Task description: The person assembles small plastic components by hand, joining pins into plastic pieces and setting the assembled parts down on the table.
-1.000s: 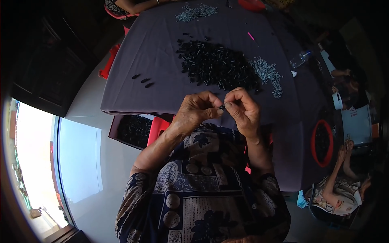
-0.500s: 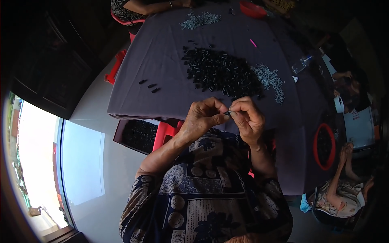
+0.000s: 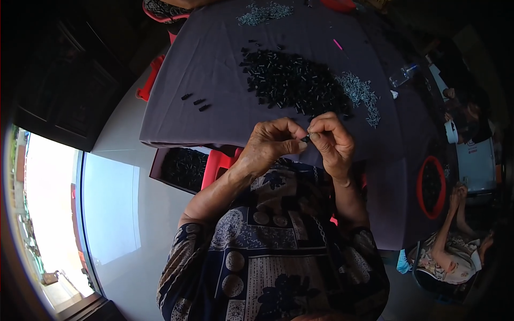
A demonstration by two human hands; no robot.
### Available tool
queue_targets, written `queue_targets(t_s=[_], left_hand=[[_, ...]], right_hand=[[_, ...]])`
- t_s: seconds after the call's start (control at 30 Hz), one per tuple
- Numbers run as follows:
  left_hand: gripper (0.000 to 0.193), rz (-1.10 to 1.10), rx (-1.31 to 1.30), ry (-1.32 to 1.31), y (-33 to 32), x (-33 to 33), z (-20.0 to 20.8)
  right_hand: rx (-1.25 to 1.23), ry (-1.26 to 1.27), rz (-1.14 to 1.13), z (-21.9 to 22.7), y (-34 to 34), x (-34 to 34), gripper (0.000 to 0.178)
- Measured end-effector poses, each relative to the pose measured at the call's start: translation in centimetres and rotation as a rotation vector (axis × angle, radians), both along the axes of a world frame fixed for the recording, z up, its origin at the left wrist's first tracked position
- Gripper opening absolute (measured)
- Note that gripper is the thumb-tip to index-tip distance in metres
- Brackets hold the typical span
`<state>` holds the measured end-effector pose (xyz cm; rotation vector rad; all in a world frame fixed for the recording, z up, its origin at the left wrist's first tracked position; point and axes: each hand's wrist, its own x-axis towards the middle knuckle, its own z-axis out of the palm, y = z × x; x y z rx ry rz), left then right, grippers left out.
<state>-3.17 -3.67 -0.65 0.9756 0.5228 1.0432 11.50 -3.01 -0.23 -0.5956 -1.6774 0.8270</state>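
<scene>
My left hand [image 3: 269, 144] pinches a small black plastic piece [image 3: 305, 138] between thumb and forefinger, just off the table's near edge. Fingertip to fingertip with it, my right hand [image 3: 334, 143] is closed in a pinch at the piece's other end. Whatever the right fingertips hold is too small to make out. Just beyond my hands a large heap of black plastic pieces [image 3: 292, 80] lies on the dark tablecloth [image 3: 198, 59]. Against its right side rests a pile of small silvery screws or pins [image 3: 360, 96]. Several black pieces [image 3: 199, 101] lie apart on the left.
Another silvery pile [image 3: 265, 13] and a red bowl [image 3: 338, 5] are at the far side. A pink stick [image 3: 338, 44] and a clear bottle [image 3: 403, 75] lie to the right. Below the table's left edge stands a box of black pieces [image 3: 183, 169]. Other people sit at right.
The view has shifted slightly, so the table's things sit a little higher. Both hands stay together at the small black piece, the right fingers slightly changed in pose.
</scene>
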Motion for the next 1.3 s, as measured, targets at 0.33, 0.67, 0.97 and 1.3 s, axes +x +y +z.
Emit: queue_targets(t_s=[0.33, 0.67, 0.97, 1.3], left_hand=[[0.01, 0.059, 0.031, -0.003, 0.8, 0.8, -0.8], [0.009, 0.091, 0.123, 0.034, 2.6, 2.0, -3.6], [0.009, 0.124, 0.157, 0.064, 2.1, 0.8, -3.8], [0.011, 0.138, 0.184, 0.009, -0.7, -1.8, -3.6]], right_hand=[[-0.086, 0.068, -0.016, -0.1, -0.1, 1.0, 0.004], [-0.058, 0.006, -0.044, -2.6, 1.9, 2.1, 0.004], [-0.049, -0.088, -0.084, -3.3, 1.7, 0.7, 0.005], [-0.043, 0.011, -0.112, -2.6, -2.0, -2.7, 0.005]])
